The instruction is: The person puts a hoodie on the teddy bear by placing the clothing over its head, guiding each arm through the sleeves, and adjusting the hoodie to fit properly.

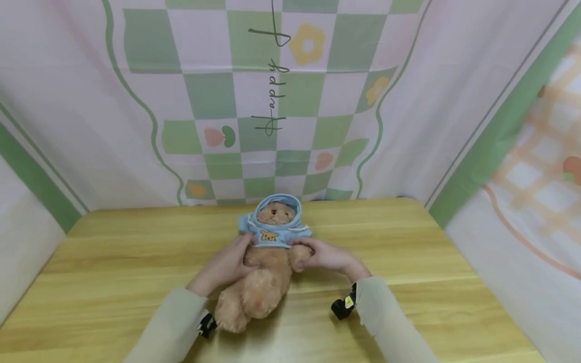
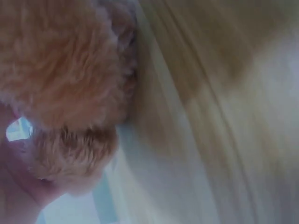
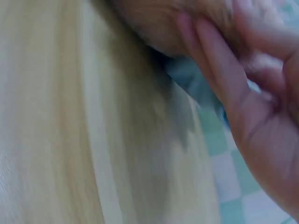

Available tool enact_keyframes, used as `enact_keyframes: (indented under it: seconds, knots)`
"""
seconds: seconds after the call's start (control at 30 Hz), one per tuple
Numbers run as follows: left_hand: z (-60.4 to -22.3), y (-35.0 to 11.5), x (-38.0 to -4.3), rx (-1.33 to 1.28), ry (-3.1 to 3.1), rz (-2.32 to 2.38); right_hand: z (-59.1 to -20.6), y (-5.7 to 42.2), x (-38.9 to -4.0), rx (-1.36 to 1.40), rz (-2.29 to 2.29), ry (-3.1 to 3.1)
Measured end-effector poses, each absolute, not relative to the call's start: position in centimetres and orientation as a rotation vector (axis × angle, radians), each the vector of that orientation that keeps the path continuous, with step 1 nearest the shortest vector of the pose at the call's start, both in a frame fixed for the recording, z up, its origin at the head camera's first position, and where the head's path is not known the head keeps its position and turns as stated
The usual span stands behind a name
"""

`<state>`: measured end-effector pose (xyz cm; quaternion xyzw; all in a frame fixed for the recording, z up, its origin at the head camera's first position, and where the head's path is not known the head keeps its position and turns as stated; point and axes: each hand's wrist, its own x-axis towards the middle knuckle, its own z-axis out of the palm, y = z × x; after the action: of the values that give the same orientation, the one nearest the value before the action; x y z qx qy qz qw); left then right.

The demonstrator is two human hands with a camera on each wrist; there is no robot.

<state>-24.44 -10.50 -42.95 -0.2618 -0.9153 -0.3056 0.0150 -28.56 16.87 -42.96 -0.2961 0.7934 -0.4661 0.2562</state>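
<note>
A brown plush teddy bear (image 1: 268, 282) lies face up on the wooden table, its head toward the back wall and its legs toward me. It wears a light blue hoodie (image 1: 285, 235) with the hood up around its face and a small bear patch on the chest. My left hand (image 1: 231, 259) grips the bear's side just under the hoodie's hem; in the left wrist view fur (image 2: 60, 60) hides most of its fingers. On the other side my right hand (image 1: 328, 256) holds the bear's paw (image 1: 299, 256), thumb above and fingers (image 3: 224, 60) beneath.
The wooden table (image 1: 386, 237) reaches back to a hanging cloth (image 1: 308, 96) with green checks, flowers and lettering. More cloth hangs at both sides. Each wrist carries a small black camera mount (image 1: 343, 304) near the sleeve cuff.
</note>
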Motion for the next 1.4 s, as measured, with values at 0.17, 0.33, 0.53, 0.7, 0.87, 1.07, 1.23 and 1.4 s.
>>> enact_keyframes:
  seconds: [0.17,0.33,0.53,0.7,0.87,1.07,1.23,1.4]
  knots:
    - [-42.9,-10.1,-24.1,-0.74,-2.773,-0.802,-42.5,14.8,-27.9,-1.016,-1.001,2.677]
    - [-43.1,-9.8,-23.8,-0.628,-2.756,-0.742,-42.9,13.5,-27.7,-1.163,-0.897,2.974]
    - [-43.1,-9.8,-23.7,-0.548,-2.798,-0.879,-43.1,12.5,-27.2,-0.957,-1.059,3.028]
    - [-43.4,-10.5,-23.6,-0.448,-2.873,-1.098,-42.8,12.5,-26.5,-0.66,-1.387,2.843]
    - [-43.4,-10.9,-23.4,-0.464,-2.915,-1.117,-43.0,12.7,-26.2,-0.471,-1.517,2.629]
    - [-42.5,-10.6,-23.6,-0.573,-2.83,-1.017,-43.4,12.9,-26.6,-0.336,-1.682,2.509]
    - [-41.5,-10.1,-23.7,-0.612,-2.756,-1.038,-43.3,12.5,-26.7,-0.365,-1.682,2.577]
    - [-41.3,-9.9,-23.8,-0.67,-2.725,-0.985,-42.9,11.7,-26.6,-0.407,-1.701,2.653]
